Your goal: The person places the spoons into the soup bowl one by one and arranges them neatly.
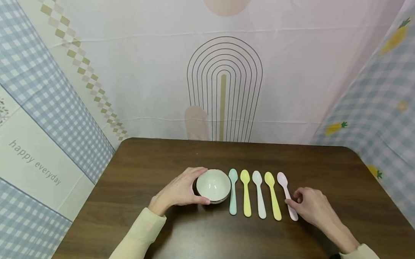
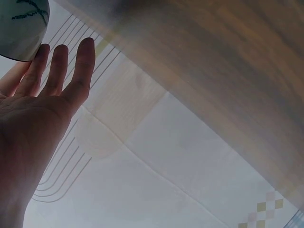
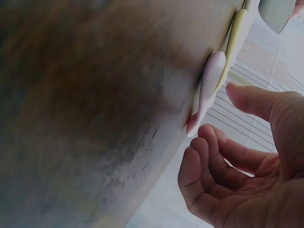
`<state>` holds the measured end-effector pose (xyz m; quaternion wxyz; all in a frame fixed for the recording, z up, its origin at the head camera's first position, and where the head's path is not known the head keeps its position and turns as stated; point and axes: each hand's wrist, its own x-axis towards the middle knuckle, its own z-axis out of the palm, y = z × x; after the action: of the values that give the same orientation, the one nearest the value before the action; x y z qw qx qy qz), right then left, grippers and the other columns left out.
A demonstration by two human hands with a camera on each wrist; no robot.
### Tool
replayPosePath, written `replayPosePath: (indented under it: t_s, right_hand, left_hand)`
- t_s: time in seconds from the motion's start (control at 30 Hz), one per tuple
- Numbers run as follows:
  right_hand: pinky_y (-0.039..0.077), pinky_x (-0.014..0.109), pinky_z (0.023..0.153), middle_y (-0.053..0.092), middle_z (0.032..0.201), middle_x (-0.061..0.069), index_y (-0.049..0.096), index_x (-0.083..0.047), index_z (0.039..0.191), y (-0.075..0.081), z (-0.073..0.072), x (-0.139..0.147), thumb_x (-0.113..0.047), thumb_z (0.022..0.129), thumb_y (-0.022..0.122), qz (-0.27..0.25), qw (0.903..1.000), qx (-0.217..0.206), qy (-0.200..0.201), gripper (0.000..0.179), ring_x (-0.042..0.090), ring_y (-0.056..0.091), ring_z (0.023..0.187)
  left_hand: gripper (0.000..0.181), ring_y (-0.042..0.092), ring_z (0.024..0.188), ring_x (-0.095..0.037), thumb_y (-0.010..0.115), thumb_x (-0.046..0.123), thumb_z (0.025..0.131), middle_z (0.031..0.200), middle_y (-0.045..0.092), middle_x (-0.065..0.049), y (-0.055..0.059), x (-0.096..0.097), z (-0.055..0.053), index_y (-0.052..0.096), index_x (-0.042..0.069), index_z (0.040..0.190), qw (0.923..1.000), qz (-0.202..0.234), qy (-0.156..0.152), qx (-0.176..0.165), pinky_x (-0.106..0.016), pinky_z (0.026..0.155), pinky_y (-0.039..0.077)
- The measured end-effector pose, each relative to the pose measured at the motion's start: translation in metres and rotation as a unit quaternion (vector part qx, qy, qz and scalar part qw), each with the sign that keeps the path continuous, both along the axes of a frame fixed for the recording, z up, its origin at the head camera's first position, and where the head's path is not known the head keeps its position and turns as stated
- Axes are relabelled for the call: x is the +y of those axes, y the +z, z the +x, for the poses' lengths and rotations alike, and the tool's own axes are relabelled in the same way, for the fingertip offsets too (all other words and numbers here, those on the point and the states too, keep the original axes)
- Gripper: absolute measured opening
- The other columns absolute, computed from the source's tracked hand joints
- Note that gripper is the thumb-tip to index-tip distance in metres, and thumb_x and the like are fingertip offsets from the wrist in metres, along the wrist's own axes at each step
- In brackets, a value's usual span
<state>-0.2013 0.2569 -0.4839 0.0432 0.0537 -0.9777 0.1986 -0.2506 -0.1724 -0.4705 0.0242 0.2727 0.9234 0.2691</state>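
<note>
A small bowl [image 1: 213,185], white inside with a dark rim, is gripped at its left side by my left hand [image 1: 182,187], thumb in front and fingers behind. The left wrist view shows part of its painted outside above the fingertips of that hand [image 2: 52,90]. To its right lie several spoons in a row: mint [image 1: 233,193], yellow [image 1: 246,193], white [image 1: 259,192], another yellow [image 1: 273,195] and pink [image 1: 283,182]. My right hand [image 1: 313,206] is over the pink spoon's handle. In the right wrist view its thumb and loosely bent fingers stand apart, with nothing between them.
The brown wooden table [image 1: 232,243] has rounded far corners. Behind it hangs a pale cloth [image 1: 150,70] with arch lines, and checked cloths hang at the left [image 1: 37,67] and right [image 1: 382,112].
</note>
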Motion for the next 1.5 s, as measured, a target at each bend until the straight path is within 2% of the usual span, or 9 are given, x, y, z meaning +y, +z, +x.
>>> replayPosePath:
  t_s: [0.43,1.23,1.5]
  right_hand:
    - [0.039,0.033,0.059,0.061,0.069,-0.003,0.065,-0.014,0.073,0.0001,0.0026,0.0015,-0.033,0.093,0.082,0.016,0.9972,-0.071,-0.019,0.033,0.016,0.052,0.064]
    - [0.04,0.032,0.058,0.06,0.066,-0.003,0.064,-0.013,0.071,-0.0012,-0.0021,0.0026,-0.029,0.095,0.08,0.014,0.9943,-0.104,-0.021,0.033,0.017,0.052,0.063]
    - [0.039,0.032,0.057,0.058,0.063,-0.004,0.062,-0.014,0.068,-0.0026,-0.0017,0.0031,-0.027,0.093,0.081,0.008,0.9955,-0.093,-0.013,0.034,0.016,0.051,0.061]
  left_hand:
    - [0.102,0.054,0.15,-0.03,0.095,0.052,0.077,0.163,0.058,-0.01,-0.0007,-0.0005,-0.0017,0.054,0.008,0.16,1.0,0.002,-0.006,-0.001,-0.054,0.123,0.049]
    - [0.102,0.052,0.153,-0.031,0.094,0.051,0.079,0.164,0.057,-0.011,0.0013,-0.0007,-0.0033,0.053,0.007,0.161,0.9999,-0.004,-0.007,-0.007,-0.054,0.124,0.047]
    - [0.102,0.053,0.153,-0.031,0.094,0.052,0.079,0.164,0.057,-0.012,-0.0003,-0.0002,-0.0047,0.053,0.007,0.161,0.9999,-0.005,-0.007,-0.007,-0.053,0.125,0.047]
